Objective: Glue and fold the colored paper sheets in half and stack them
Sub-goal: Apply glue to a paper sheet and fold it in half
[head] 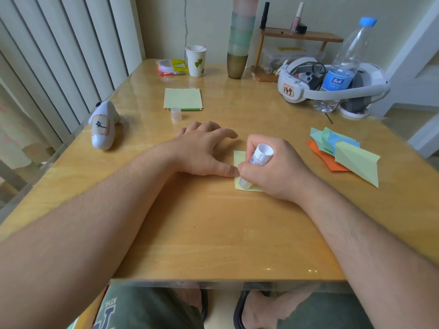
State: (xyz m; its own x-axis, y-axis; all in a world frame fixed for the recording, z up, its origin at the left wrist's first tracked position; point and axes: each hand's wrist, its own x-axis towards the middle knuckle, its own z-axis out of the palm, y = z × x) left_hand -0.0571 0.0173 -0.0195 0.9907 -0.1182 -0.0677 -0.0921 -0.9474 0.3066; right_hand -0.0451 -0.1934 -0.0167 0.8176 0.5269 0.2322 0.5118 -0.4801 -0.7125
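A pale yellow paper sheet [239, 157] lies on the wooden table [213, 233], mostly hidden under my hands. My right hand [275, 169] grips a white glue stick [257, 160] tilted down, its lower end on the sheet's near left corner. My left hand [202, 150] rests flat with fingers spread, its thumb pressing the sheet's left edge. The glue cap [176, 113] stands by a stack of flat colored sheets [183, 99], light green on top. A pile of folded papers [344, 153] in green, blue and orange lies to the right.
A white toy figure [103, 125] lies at the left edge. Along the back stand a paper cup [195, 60], a snack packet [171, 66], stacked cups [240, 43], a small wooden shelf [301, 36], a white headset [332, 84] and a water bottle [342, 67].
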